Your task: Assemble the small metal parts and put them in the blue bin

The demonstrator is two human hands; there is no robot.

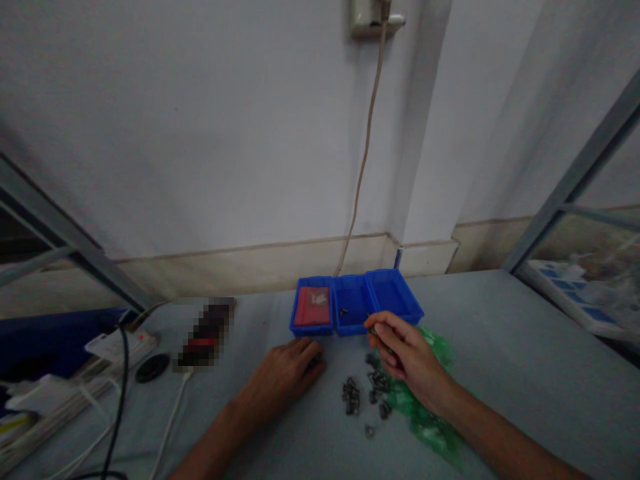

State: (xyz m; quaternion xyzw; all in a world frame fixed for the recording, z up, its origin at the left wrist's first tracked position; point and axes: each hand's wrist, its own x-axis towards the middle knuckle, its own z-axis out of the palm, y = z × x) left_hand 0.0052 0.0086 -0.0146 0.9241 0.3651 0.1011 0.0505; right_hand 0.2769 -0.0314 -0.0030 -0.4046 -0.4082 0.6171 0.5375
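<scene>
My right hand [407, 350] is raised in front of the blue bins, its thumb and fingers pinched on a small metal part [374, 331] whose kind is unclear. On the tabletop, my left hand [290, 368] rests with curled fingers; something dark shows under its fingertips, too hidden to name. Between the hands lie several small metal parts [351, 397], some grouped in a pile, others [379, 382] scattered to the right. The middle blue bin [351, 293] holds a few small pieces. A green plastic bag [425, 427] lies under and beside my right forearm.
The left blue bin [312, 330] contains a red packet [305, 308]; a third blue bin [395, 297] adjoins on the right. A phone-like, blurred-out object [205, 337] with a white cable, a black round disc [153, 367] and a power strip [60, 423] are at left.
</scene>
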